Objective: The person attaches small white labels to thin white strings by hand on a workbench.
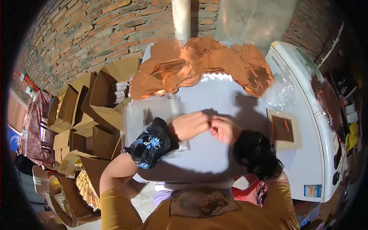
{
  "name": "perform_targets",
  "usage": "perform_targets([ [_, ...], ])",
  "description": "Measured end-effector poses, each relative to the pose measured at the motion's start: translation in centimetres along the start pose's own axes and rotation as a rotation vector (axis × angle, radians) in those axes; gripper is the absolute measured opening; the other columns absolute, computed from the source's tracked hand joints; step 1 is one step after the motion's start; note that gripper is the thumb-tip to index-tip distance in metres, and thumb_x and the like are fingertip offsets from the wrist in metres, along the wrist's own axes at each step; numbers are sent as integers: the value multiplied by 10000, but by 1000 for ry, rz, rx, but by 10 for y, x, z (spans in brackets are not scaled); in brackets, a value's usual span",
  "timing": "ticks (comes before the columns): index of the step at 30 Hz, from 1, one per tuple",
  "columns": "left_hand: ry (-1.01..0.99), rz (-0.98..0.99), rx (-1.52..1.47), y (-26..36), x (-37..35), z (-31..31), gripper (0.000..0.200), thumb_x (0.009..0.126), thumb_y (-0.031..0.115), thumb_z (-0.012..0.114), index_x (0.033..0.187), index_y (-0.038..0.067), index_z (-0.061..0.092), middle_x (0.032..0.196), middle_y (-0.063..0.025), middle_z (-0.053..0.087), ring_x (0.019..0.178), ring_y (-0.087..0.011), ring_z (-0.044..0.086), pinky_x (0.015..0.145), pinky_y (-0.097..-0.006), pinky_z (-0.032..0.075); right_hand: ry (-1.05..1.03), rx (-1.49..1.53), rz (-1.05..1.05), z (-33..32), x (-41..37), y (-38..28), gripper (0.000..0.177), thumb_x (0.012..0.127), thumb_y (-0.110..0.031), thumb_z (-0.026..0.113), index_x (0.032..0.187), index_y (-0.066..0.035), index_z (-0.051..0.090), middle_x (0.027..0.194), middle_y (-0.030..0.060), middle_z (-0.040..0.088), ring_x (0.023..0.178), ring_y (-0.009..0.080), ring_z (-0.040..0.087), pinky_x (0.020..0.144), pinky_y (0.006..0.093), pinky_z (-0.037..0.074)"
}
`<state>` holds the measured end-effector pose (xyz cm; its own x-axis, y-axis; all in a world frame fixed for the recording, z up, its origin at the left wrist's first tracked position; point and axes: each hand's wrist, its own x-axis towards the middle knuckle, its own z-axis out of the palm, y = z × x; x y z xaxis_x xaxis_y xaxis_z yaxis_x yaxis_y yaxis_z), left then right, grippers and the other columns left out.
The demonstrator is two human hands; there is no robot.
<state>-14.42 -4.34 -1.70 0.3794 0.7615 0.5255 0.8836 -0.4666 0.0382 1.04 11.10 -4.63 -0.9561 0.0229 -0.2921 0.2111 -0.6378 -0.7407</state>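
My left hand [191, 126] and my right hand [225, 129] meet over the middle of the pale table [207, 161]. Fingers on both are curled in and closed, with the fingertips almost touching. Whatever lies between them, if anything, is hidden or too small to make out. Beside my left wrist, a clear plastic sheet or bag [136, 111] lies with a small bundle of dark thin pieces [148, 115] on it. A large heap of loose copper-coloured foil sheets [207, 57] covers the back of the table.
A dark copper square on beige paper [282, 129] lies to the right, on a white appliance-like surface [306, 165]. Crumpled clear plastic [281, 90] is behind it. Open cardboard boxes [97, 111] crowd the left side, one holding gold folded pieces [87, 188]. A brick wall [107, 30] stands behind.
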Motion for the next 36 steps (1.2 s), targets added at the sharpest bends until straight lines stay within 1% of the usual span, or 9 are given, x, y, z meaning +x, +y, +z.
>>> perform_targets([
  [2, 165, -230, -39, -12, 10, 9, 211, 781, 53, 578, 969, 10, 493, 986, -157, 506, 899, -339, 516, 797, -389, 455, 80, -312, -167, -10, 28, -23, 121, 837, -138, 580, 890, -30, 577, 801, 38, 564, 716, 87, 502, 662, 222, 419],
  [6, 270, -614, -245, -22, 2, -4, 317, 860, 76, 573, 1160, 7, 494, 1068, -178, 515, 977, -351, 514, 863, -378, 434, 601, -713, -501, -56, 100, -55, 104, 789, -109, 606, 827, -13, 606, 734, 62, 646, 675, 129, 602, 627, 258, 478],
  [8, 251, -730, -245, -11, -8, -22, 353, 859, 49, 576, 1199, 17, 489, 1068, -180, 525, 973, -307, 545, 861, -349, 446, 708, -903, -570, -79, 123, -58, 100, 789, -117, 614, 833, -28, 611, 730, 61, 648, 669, 143, 615, 617, 272, 484],
  [12, 306, -851, -205, 14, -46, -52, 312, 837, 19, 573, 1146, 36, 527, 1065, -165, 542, 982, -355, 543, 842, -366, 455, 860, -1204, -723, -88, 153, -66, 79, 802, -130, 623, 843, -63, 615, 726, 71, 645, 654, 179, 624, 607, 291, 488],
  [17, 369, -1016, -125, 42, -92, -70, 266, 847, -45, 541, 1111, -10, 538, 1032, -142, 562, 865, -217, 582, 789, -285, 463, 707, -1263, -854, -104, 178, -71, 91, 793, -114, 652, 851, -62, 605, 736, 86, 635, 675, 191, 619, 621, 299, 485],
  [25, 546, -1178, -110, 73, -121, -72, 224, 858, -29, 533, 1079, -1, 560, 987, -129, 589, 891, -222, 585, 781, -295, 464, 709, -1164, -937, -101, 175, -75, 90, 786, -76, 659, 836, -34, 596, 752, 74, 596, 688, 180, 598, 643, 292, 488],
  [27, 525, -1180, -124, 74, -124, -76, 180, 922, 32, 502, 1093, -9, 540, 1021, -102, 564, 923, -170, 573, 814, -282, 461, 726, -1291, -952, -98, 172, -75, 90, 789, -73, 654, 833, -33, 586, 770, 75, 594, 691, 186, 595, 642, 293, 488],
  [32, 595, -1182, -122, 84, -124, -76, 212, 870, -18, 522, 1077, -7, 567, 975, -129, 594, 898, -215, 591, 789, -293, 466, 713, -1455, -954, -107, 173, -68, 126, 776, -57, 654, 865, -37, 568, 801, 72, 569, 688, 185, 577, 648, 293, 487],
  [36, 624, -1215, -146, 93, -129, -76, 201, 878, -8, 523, 1074, -11, 570, 973, -124, 596, 895, -208, 591, 787, -290, 466, 672, -1285, -881, -116, 175, -66, 229, 749, -62, 675, 940, -70, 549, 802, 74, 593, 707, 211, 593, 652, 328, 485],
])
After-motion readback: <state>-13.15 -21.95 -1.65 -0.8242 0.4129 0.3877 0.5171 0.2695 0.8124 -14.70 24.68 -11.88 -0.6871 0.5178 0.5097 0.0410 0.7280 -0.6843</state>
